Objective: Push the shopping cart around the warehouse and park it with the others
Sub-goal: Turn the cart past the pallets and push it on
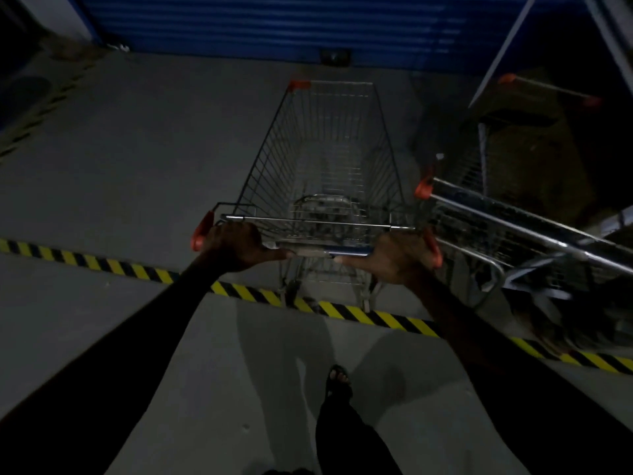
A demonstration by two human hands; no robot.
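An empty wire shopping cart (pixel 329 156) with orange corner caps stands straight ahead of me, its rear wheels on the striped floor line. My left hand (pixel 236 246) grips the left end of its handle bar (pixel 329 252). My right hand (pixel 400 255) grips the right end. Close on the right stands a parked cart (pixel 513 231), angled, with an orange cap near my cart's rim. Another parked cart (pixel 548 87) is dimly seen behind it.
A yellow-and-black striped line (pixel 113 267) crosses the grey floor. A blue roller shutter (pixel 274 25) closes the far end. A slanted metal frame (pixel 507 46) rises at the upper right. My foot in a sandal (pixel 339 378) steps forward. Bare floor lies to the left.
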